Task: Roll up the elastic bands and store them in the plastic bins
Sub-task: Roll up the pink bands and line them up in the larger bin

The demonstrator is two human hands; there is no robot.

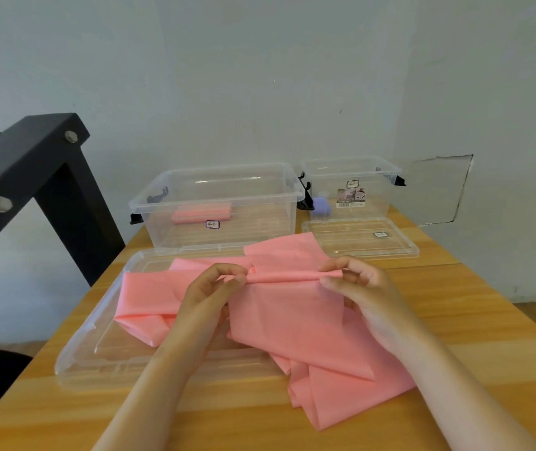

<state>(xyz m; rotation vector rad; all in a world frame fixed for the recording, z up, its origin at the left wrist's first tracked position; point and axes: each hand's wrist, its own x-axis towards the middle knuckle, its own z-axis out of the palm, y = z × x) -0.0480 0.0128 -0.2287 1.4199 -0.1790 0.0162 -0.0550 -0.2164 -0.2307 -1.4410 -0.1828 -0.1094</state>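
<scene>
Left hand (219, 284) and right hand (354, 281), fingers curled, pinch opposite ends of the rolled edge of a pink elastic band (292, 314) stretched between them.

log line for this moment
step: roll pink elastic band | left hand: pinches rolled edge | right hand: pinches rolled edge | large bin: pink roll inside | small bin: purple roll inside

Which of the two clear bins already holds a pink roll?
The larger bin on the left: a pink roll lies inside it, while the smaller bin to its right holds a purple one.
</scene>
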